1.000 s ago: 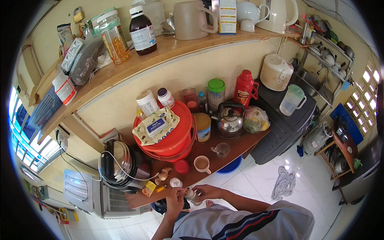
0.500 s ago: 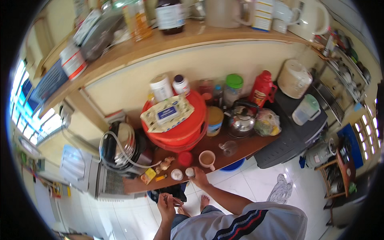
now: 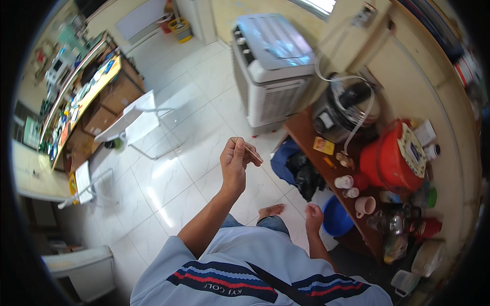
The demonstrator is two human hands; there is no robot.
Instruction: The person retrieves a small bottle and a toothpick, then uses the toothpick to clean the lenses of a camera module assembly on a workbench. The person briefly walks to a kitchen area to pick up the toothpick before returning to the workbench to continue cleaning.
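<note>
With fingers of left hand (image 3: 236,159) pinched on flat piece (image 3: 254,154), holding it over floor (image 3: 204,127) left of table (image 3: 302,127), right hand (image 3: 314,218) curled near basin (image 3: 337,218), cannot tell whether gripping anything.

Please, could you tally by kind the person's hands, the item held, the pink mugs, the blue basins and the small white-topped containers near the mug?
Left hand and right hand: 2
Held thin item: 1
Pink mug: 1
Blue basin: 1
Small white-topped containers: 2
Total: 7
</note>
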